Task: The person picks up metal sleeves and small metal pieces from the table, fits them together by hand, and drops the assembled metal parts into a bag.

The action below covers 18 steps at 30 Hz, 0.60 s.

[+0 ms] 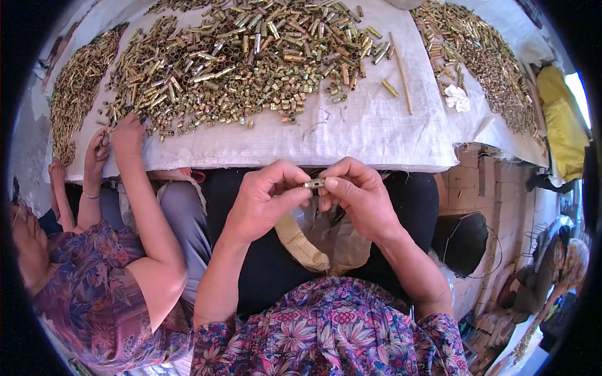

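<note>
Over my lap, just off the table's near edge, both hands meet on one small brass-coloured metal sleeve (315, 183). My left hand (266, 199) pinches its left end between thumb and fingers. The right end sits between the thumb and fingers of my right hand (360, 193). The sleeve lies roughly level and looks short and tubular; my fingertips hide its ends. Beyond my hands, a large heap of similar metal sleeves (244, 62), short and long, covers much of the white woven sheet (376, 141). A single longer sleeve (389, 88) lies apart near the heap's right side.
A thin stick (401, 72) lies right of the heap. Further piles of small metal pieces (483, 56) spread at the right and far left. A crumpled white scrap (456, 98) rests there. Beside me on the left, a co-worker's hands (125, 131) reach the heap. A black container (461, 244) stands low right.
</note>
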Available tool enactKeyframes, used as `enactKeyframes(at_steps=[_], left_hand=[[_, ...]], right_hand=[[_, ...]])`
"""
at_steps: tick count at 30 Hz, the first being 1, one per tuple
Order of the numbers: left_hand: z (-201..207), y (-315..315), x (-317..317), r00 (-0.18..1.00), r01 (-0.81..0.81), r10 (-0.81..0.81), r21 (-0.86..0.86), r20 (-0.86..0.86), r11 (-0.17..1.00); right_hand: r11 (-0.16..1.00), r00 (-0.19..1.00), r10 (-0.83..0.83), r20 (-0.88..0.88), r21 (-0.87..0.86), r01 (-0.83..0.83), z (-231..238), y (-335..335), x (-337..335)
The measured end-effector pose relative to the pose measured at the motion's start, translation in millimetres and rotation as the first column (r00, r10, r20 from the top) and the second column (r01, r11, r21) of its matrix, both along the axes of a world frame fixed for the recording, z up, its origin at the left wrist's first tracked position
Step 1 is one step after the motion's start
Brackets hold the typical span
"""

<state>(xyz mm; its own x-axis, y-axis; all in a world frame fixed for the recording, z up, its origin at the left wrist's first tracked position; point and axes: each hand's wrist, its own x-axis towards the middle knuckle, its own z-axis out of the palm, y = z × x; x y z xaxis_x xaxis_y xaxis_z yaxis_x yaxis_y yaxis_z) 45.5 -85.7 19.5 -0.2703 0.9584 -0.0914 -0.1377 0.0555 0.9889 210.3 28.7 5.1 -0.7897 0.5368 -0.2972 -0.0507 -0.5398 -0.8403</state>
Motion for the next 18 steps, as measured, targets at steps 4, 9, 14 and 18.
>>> enactKeyframes(at_steps=[4, 9, 14, 18], left_hand=[[0.9, -4.5, -11.8, 0.963, 0.258, -0.26, -0.036, -0.064, 0.965], [5.7, -4.4, -7.3, 0.86, 0.498, -0.491, -0.022, 0.141, 0.867], [-1.9, -2.9, -3.4, 0.833, 0.546, -0.552, 0.104, 0.031, 0.831], [0.3, -0.8, -6.5, 0.895, 0.442, -0.443, -0.031, -0.042, 0.896]], right_hand=[[0.964, 0.961, 0.267, -0.075, 0.029, -0.265, -2.1, 8.8, 8.6], [0.882, 0.883, 0.397, -0.252, -0.162, -0.443, -1.9, 4.9, 14.7], [0.83, 0.812, 0.537, -0.228, -0.033, -0.557, 11.1, 7.0, 16.5], [0.889, 0.884, 0.451, -0.128, -0.028, -0.457, 16.2, 9.8, 20.3]])
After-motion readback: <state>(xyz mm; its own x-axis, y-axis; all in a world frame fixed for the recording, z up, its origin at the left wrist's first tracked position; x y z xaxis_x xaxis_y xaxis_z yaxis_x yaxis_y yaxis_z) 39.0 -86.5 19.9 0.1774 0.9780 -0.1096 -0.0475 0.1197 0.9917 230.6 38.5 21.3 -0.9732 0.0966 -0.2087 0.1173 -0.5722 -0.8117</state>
